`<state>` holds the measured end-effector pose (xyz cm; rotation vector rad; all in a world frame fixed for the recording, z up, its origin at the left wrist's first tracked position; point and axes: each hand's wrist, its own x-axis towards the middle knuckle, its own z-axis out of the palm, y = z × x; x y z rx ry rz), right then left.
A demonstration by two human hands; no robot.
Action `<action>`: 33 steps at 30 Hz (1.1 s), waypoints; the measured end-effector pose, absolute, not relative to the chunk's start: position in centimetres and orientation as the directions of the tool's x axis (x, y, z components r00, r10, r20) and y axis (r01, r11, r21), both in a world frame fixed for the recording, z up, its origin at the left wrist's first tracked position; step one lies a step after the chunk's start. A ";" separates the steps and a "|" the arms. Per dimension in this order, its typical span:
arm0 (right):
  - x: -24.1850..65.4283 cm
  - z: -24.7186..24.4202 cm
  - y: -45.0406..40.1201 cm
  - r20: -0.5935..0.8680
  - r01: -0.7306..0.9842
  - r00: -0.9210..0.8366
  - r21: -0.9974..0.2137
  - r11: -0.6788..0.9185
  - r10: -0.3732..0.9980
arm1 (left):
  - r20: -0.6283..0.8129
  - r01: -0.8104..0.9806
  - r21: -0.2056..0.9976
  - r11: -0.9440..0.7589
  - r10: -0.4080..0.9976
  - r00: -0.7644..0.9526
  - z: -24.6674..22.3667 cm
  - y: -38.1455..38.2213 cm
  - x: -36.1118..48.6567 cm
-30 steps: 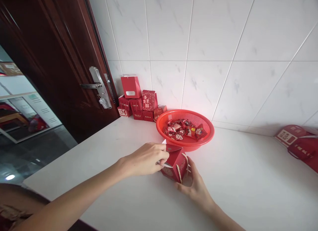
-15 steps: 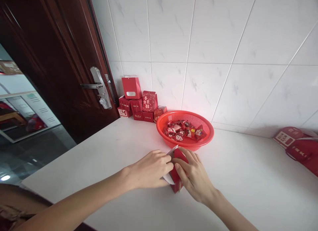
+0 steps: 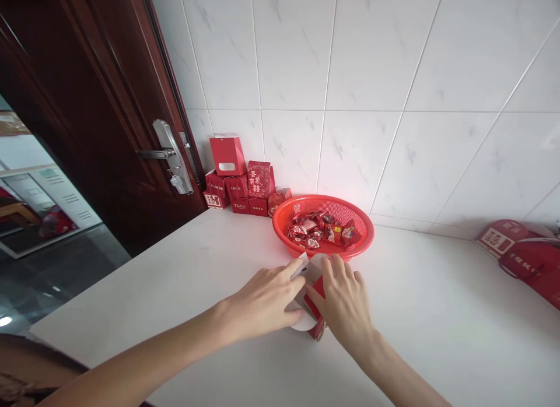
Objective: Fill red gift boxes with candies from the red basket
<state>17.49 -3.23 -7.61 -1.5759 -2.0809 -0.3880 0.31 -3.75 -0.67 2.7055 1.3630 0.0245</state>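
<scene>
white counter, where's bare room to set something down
Bare counter stretches widest right of the red colander and right hand, reaching the right-edge gift boxes. Another patch lies between the stacked gift boxes and the left hand. Crowded: the middle, where both hands touch an open gift box near the colander.

A red card box point(image 3: 314, 312) is sitting on the white table point(image 3: 420, 337), just in front of the red basket point(image 3: 368, 235). Its top is gaping open, white-lined flaps point(image 3: 306, 323) are spreading outward, and a beige cord point(image 3: 321, 332) is showing low at its near end.
</scene>
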 end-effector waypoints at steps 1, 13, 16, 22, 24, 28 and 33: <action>17.3 -7.8 -3.2 0.540 0.959 -0.193 -0.071 0.273 0.819 | -0.035 0.811 0.114 -0.574 0.814 0.580 -0.6 -3.7 0.4; 17.1 -6.8 -4.0 0.364 0.892 -0.168 -0.339 0.298 0.916 | -0.162 0.857 0.221 -0.466 0.849 0.504 -0.1 -4.1 0.5; 19.3 -5.2 -4.1 0.308 0.749 -0.272 -0.527 0.402 0.911 | -0.194 0.868 0.193 -0.458 0.849 0.491 0.1 -4.3 0.8; 24.2 -5.0 -3.5 0.099 0.457 -0.431 -0.833 0.312 0.897 | -0.188 0.859 0.181 -0.479 0.841 0.508 0.2 -3.0 1.1; 25.2 -5.3 -3.3 -0.004 0.400 -0.439 -0.896 0.191 0.898 | -0.175 0.822 0.209 -0.530 0.807 0.564 0.1 -2.3 1.2; 26.2 -5.9 -2.7 -0.053 0.303 -0.457 -0.948 0.099 0.888 | -0.163 0.751 0.294 -0.591 0.744 0.648 -0.2 -1.5 1.0; 26.2 -6.6 -1.7 -0.032 0.146 -0.568 -0.987 0.062 0.822 | -0.202 0.766 0.329 -0.553 0.751 0.629 -0.9 -2.2 0.4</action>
